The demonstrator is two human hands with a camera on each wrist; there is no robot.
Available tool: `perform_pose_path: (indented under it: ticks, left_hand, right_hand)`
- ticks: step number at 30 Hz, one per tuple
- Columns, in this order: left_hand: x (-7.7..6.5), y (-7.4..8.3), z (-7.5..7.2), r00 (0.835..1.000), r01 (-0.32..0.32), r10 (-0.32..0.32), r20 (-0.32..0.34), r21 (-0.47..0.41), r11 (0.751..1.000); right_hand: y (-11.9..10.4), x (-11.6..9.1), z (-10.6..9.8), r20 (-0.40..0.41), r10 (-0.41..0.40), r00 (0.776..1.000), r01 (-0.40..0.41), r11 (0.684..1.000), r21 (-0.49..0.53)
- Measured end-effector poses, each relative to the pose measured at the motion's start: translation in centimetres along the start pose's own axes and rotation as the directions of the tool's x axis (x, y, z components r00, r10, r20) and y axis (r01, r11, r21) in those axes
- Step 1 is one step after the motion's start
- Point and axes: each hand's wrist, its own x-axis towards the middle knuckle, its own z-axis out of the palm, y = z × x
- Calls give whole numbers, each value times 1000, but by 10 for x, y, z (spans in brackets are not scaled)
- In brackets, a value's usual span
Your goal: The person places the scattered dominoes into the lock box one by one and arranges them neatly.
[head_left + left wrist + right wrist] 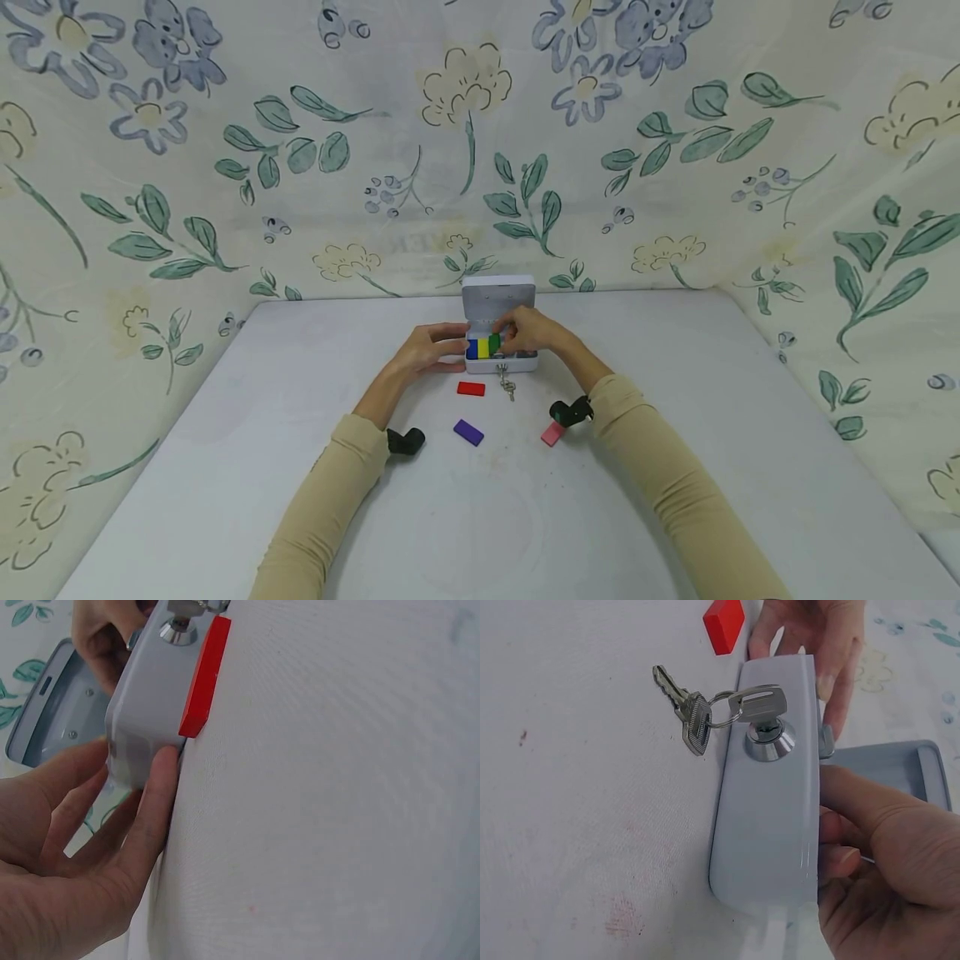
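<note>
A small light-grey cash box (517,365) stands at the far side of the table with its lid (498,300) raised. Blue (472,349) and yellow (483,347) blocks are side by side inside it. My right hand (528,329) reaches in over the right side and pinches a green block (494,344) next to the yellow one; its fingertips are hidden behind the box's front wall in the right wrist view. Against the box's left side, my left hand (97,847) rests its extended fingers and thumb. Keys (697,720) hang from the front lock (771,741).
On the white table (450,517), a red block (471,388) lies just before the box. Nearer are a purple block (468,432) and a pink block (552,433), the latter partly under the right wrist camera (572,412). Floral cloth (420,150) hangs behind.
</note>
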Motion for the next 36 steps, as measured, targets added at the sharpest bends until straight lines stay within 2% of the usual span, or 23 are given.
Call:
perform_pose_path:
  ticks: [5,14,21,36]
  left_hand:
    - [-1,-1,1,1000,-2,2,-14,4,1000]
    - [0,-2,2,999,-9,10,-38,14,1000]
    - [1,-1,2,1000,2,-1,-30,12,1000]
    - [2,-2,2,999,-9,10,-40,23,1000]
  right_hand:
    - [-2,0,1,26,19,999,-20,1000,4]
    - [-5,2,2,34,26,999,-24,998,-56]
    - [-6,5,2,45,62,997,-58,993,-100]
    - [-15,2,4,46,77,996,-69,985,-156]
